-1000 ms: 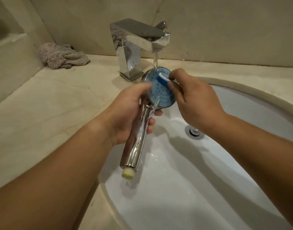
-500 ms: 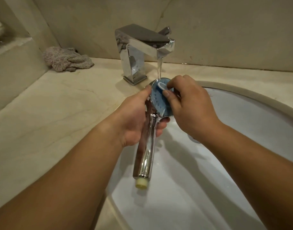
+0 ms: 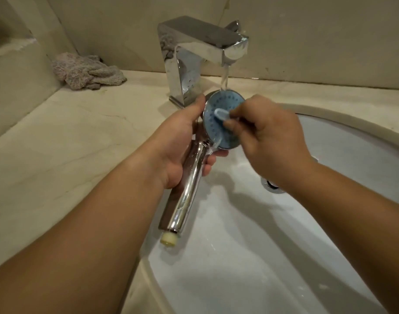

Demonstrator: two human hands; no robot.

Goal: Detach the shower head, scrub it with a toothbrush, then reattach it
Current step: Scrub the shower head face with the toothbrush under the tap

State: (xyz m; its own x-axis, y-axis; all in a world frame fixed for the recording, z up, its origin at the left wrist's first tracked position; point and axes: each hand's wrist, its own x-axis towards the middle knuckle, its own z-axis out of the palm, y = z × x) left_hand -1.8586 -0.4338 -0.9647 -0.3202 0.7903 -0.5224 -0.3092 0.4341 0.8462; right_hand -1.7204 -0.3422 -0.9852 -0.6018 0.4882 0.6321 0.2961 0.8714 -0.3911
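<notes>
Over the sink [image 3: 284,257], left hand [image 3: 178,146] grips shower head [image 3: 225,105]; right hand [image 3: 271,141] pinches mostly hidden toothbrush [image 3: 221,114]

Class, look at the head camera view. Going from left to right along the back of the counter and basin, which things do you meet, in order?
Crumpled cloth → chrome faucet → stream of water falling onto the shower head → sink drain.

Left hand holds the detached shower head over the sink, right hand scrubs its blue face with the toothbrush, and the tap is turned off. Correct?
Not quite: the head view shows the tap running, water falling onto the shower head. Otherwise right: the left hand holds it over the sink, the right hand scrubs with the toothbrush.
</notes>
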